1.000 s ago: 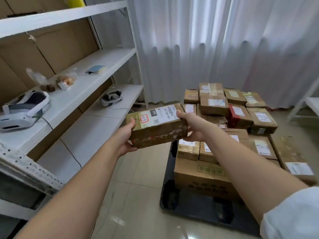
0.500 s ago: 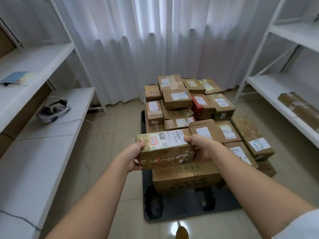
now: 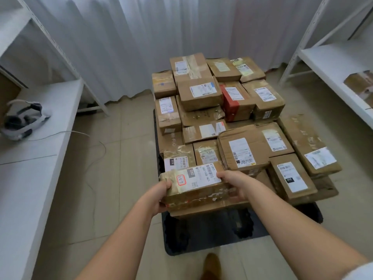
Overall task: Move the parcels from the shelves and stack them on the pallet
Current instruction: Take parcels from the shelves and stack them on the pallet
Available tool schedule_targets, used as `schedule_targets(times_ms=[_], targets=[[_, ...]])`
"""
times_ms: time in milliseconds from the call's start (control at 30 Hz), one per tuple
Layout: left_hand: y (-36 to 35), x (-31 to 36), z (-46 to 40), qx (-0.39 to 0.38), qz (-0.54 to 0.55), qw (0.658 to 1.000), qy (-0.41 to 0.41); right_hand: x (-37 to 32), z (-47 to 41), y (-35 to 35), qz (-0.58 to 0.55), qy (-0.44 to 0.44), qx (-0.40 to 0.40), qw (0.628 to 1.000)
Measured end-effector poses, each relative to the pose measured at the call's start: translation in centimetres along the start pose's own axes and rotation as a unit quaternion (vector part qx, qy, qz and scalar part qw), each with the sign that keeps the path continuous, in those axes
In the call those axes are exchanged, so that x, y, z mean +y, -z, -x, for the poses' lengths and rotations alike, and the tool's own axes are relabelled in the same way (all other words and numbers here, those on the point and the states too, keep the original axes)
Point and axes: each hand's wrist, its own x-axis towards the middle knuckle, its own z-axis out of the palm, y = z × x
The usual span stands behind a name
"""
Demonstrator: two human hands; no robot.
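Observation:
I hold a brown taped parcel [image 3: 198, 185] with a white label and a red-boxed number, level, over the near left corner of the stack. My left hand [image 3: 160, 194] grips its left end and my right hand [image 3: 235, 183] grips its right end. Below it lies a black pallet [image 3: 201, 235] on the floor, loaded with several cardboard parcels [image 3: 244, 154], stacked higher toward the curtain. One parcel [image 3: 232, 100] in the upper layer has red tape. Whether the held parcel touches the box beneath it I cannot tell.
A white shelf unit [image 3: 26, 158] runs along the left with a headset [image 3: 22, 122] and a cable on it. A white shelf [image 3: 341, 63] on the right holds one parcel [image 3: 361, 83]. White curtains hang behind. My shoe [image 3: 211, 265] is near the pallet's front edge.
I have turned from the left shelves to face the pallet and stepped closer. The parcel, held in both hands, has come down toward the near left corner of the stack.

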Motion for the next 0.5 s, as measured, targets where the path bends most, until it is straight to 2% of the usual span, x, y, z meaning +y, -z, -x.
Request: schedule_targets(times_ms=[200,300,500], targets=[[-2.0,-3.4,-5.6,-0.015,-0.006,0.998,0.066,3.7,-6.3,-0.1,0.013,-0.076,0.002,0.997],[-2.5,-5.2,-8.5,-0.024,-0.002,0.996,0.083,5.8,-9.1,-0.2,-0.02,-0.086,-0.009,0.996],[-3.1,-7.6,-13.4,-0.032,-0.004,0.995,0.095,8.7,-14.0,-1.5,-0.08,-0.105,0.038,0.991]])
